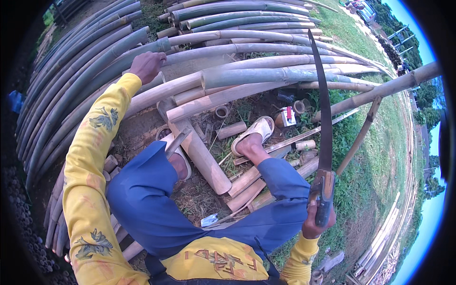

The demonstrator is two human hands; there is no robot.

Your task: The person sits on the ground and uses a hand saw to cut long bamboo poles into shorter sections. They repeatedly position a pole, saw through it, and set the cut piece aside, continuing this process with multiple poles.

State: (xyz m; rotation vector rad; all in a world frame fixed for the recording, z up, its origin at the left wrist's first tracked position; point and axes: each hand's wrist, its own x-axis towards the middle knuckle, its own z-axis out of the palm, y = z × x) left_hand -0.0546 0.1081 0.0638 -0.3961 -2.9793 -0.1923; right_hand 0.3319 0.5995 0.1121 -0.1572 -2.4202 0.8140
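One saw (326, 107) is gripped in my right hand (317, 221); my left hand (146, 67) curls near bamboo poles (199, 53), its hold unclear

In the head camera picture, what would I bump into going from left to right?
Left sleeve, right sandal, little red thing, saw, pale poles low down.

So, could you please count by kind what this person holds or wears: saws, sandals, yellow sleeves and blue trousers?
Saw, in the right hand: 1
Pale sandals: 2
Yellow sleeves: 2
Blue trousers: 1
Total: 6
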